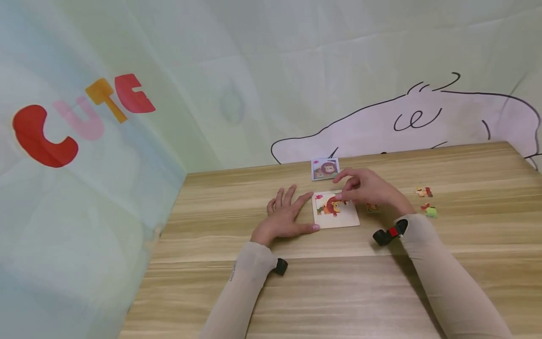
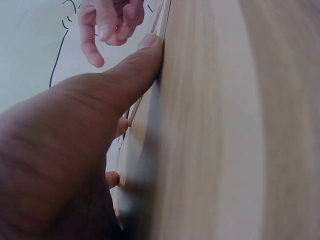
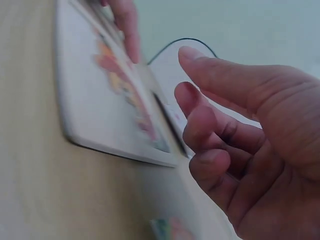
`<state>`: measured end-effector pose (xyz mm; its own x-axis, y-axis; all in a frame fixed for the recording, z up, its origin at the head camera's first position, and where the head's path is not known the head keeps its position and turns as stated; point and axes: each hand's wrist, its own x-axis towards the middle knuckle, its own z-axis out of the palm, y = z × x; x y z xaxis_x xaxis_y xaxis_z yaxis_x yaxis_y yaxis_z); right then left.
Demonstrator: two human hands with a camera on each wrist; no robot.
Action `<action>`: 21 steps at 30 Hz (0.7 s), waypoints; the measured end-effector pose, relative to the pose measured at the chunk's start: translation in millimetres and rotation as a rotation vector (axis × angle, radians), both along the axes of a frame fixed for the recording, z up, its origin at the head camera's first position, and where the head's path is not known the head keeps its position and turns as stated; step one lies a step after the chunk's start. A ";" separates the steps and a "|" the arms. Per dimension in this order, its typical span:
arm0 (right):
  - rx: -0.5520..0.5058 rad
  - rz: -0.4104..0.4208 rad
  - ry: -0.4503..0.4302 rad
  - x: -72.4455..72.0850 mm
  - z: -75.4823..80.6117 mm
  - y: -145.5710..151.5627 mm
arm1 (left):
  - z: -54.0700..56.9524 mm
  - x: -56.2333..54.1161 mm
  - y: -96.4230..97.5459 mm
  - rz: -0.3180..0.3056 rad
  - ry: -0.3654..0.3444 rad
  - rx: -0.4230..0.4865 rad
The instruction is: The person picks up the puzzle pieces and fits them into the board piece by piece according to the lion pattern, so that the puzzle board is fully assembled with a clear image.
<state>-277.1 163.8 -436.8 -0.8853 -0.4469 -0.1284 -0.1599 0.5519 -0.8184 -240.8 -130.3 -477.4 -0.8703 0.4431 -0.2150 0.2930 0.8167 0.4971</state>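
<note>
A square white puzzle board (image 1: 345,219) lies on the wooden table, with joined lion pieces (image 1: 328,206) in its upper part. My left hand (image 1: 284,219) is spread flat at the board's left side, thumb and index fingertips touching its edge. In the left wrist view the left thumb (image 2: 135,65) lies along the board's rim. Over the board's upper right hovers my right hand (image 1: 366,187), fingers loosely bent. Its thumb (image 3: 220,72) and index finger stand apart in the right wrist view, and nothing shows between them. One puzzle piece (image 1: 372,207) lies right of the board, partly under the right hand.
Behind the board lies a square lion picture card (image 1: 324,170). Two loose puzzle pieces, an upper one (image 1: 424,191) and a lower green one (image 1: 429,210), are on the table (image 1: 330,292) beyond the right wrist. A printed cloth (image 1: 254,94) stands along the table's back and left.
</note>
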 end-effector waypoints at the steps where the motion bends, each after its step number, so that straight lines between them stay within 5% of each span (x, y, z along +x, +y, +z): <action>1: -0.002 -0.007 0.009 0.0 1.6 2.1 | 0.5 0.1 0.2 0.001 -0.003 -0.003; 21: -0.019 -0.151 0.034 -2.1 22.1 62.4 | 3.6 3.3 0.2 0.003 -0.002 -0.007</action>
<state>-279.2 226.2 -414.7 -0.9462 -0.3108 -0.0900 -0.1044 0.5565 -0.8243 -237.5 -130.1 -473.8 -0.8711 0.4393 -0.2197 0.2901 0.8211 0.4917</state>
